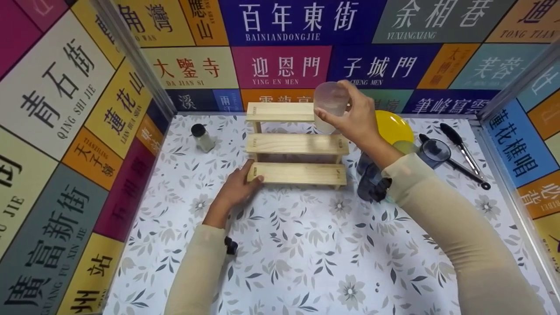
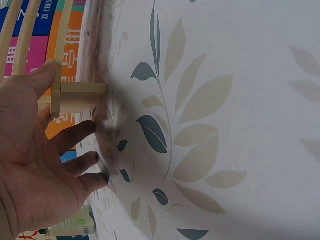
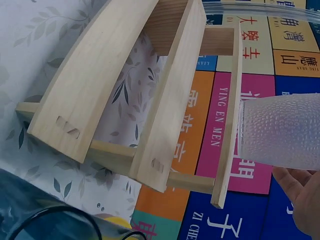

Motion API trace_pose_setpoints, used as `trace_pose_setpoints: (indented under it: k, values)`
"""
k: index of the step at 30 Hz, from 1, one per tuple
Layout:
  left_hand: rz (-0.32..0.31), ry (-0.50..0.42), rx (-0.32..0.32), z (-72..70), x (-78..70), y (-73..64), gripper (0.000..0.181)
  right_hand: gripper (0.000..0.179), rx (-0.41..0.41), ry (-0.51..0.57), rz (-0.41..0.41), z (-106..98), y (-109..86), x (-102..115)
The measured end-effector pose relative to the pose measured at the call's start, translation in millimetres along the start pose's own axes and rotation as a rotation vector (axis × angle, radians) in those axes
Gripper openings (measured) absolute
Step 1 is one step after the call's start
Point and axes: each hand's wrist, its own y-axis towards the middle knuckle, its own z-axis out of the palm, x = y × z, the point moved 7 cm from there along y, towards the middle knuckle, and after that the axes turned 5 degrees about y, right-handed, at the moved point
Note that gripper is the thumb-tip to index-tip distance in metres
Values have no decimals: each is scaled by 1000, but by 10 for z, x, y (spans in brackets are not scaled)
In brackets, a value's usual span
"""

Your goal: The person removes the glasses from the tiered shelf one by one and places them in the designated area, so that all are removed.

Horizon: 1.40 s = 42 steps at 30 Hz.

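Note:
A three-step wooden shelf rack (image 1: 297,143) stands on the floral cloth at the back middle. My left hand (image 1: 238,186) pinches the left end of its lowest step, thumb on top; in the left wrist view the other fingers (image 2: 80,165) spread below the board. A frosted clear plastic cup (image 1: 328,105) is held by my right hand (image 1: 361,116) at the top step, right of its middle. Seen from the right wrist, the textured cup (image 3: 280,132) has one end right at the top board, with the fingers (image 3: 295,192) along its side.
A black-capped shaker jar (image 1: 203,139) stands left of the rack. Behind the right forearm are a yellow plate (image 1: 396,124) and dark blue see-through vessels (image 1: 366,181). Black-handled tongs (image 1: 463,151) and a black long-handled utensil (image 1: 463,171) lie farther right. Sign-patterned walls (image 1: 280,65) enclose the table.

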Motion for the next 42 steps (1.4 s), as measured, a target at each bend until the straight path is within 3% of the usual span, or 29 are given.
trace_pose_setpoints:
  k: [10,22,42]
  values:
    - [0,-4,1,17,10,15,78,89,-7,-23,44,-198,-151,-59]
    - [12,-11,1,28,20,36,78,81,-4,-27,-25,-406,-332,-111]
    - [-1,5,9,11,-32,5,76,75,-53,-65,34,-823,-651,-350]
